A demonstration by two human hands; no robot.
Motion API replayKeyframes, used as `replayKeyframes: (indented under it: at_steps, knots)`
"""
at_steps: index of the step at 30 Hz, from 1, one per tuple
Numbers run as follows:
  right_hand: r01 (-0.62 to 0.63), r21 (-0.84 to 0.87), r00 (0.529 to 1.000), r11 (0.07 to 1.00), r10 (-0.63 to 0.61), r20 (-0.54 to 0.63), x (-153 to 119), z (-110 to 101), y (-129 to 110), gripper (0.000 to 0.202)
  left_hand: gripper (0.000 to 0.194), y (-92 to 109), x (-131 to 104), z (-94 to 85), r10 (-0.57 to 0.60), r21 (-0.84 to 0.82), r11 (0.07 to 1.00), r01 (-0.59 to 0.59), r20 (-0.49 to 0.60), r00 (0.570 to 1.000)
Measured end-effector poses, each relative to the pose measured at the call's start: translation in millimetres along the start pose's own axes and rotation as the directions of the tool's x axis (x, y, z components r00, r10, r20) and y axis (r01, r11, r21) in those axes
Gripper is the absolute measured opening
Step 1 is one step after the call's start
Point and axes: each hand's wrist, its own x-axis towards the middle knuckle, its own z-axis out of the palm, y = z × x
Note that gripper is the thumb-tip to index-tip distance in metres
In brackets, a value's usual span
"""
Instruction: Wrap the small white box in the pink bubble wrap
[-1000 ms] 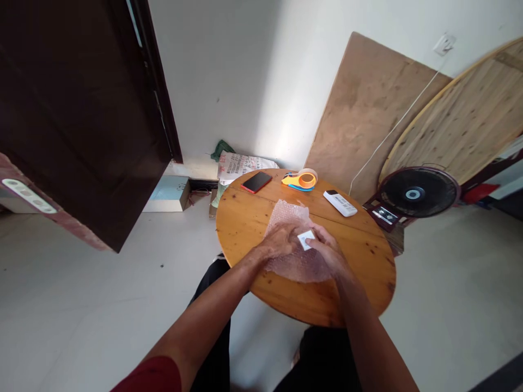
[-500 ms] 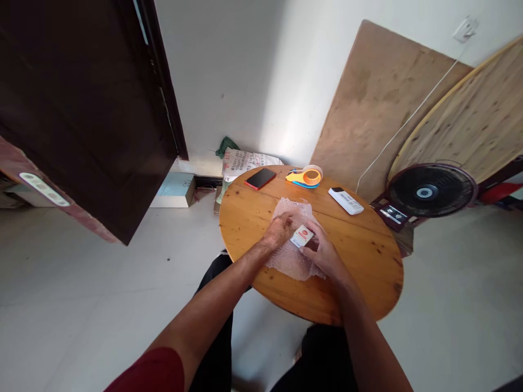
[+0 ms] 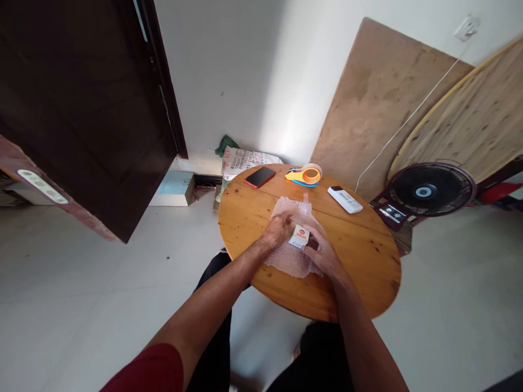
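A sheet of bubble wrap (image 3: 288, 256) lies spread on the round wooden table (image 3: 359, 261). On it sits a small white box with a red label (image 3: 299, 237). My right hand (image 3: 322, 251) grips the box from the right side. My left hand (image 3: 277, 231) rests on the bubble wrap just left of the box, its fingers pinching the wrap's edge beside the box.
At the table's far edge lie a red phone (image 3: 260, 177), an orange tape dispenser (image 3: 304, 175) and a white remote (image 3: 345, 199). A fan (image 3: 427, 190) stands on the floor to the right, with wooden boards (image 3: 368, 103) against the wall. A dark door (image 3: 81, 98) hangs at left.
The box has turned so that its red label shows, and it has shifted slightly left on the wrap. My left hand moved from covering the wrap to its edge beside the box.
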Motion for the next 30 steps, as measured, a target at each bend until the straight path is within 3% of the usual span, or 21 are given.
replayKeyframes:
  at_steps: [7,13,21,26,30]
  knots:
    - [-0.001,0.028,0.999,1.0,0.0,0.043,-1.5,-2.2,3.7,0.065,0.037,3.8,-2.4,-2.4,-0.005,-0.011,1.0,0.005,0.004,1.0]
    - [0.103,0.085,0.995,0.991,-0.102,-0.018,1.4,1.6,14.5,0.067,0.037,4.0,-3.1,-3.7,0.01,-0.014,1.0,-0.01,0.009,1.0]
    - [0.088,0.045,0.996,0.995,-0.088,-0.014,-2.4,0.8,15.2,0.075,0.038,2.7,-2.6,-2.5,-0.013,-0.09,0.996,0.015,0.021,1.0]
    - [0.042,0.121,0.999,0.992,-0.038,-0.037,-2.4,3.3,16.6,0.071,0.045,19.0,-12.4,-28.0,0.03,0.016,0.999,-0.031,0.055,0.998]
    - [0.029,0.177,0.996,0.984,-0.014,-0.084,-2.4,5.4,14.3,0.065,0.036,39.8,-50.9,-58.5,0.205,0.332,0.903,-0.273,0.225,0.953]
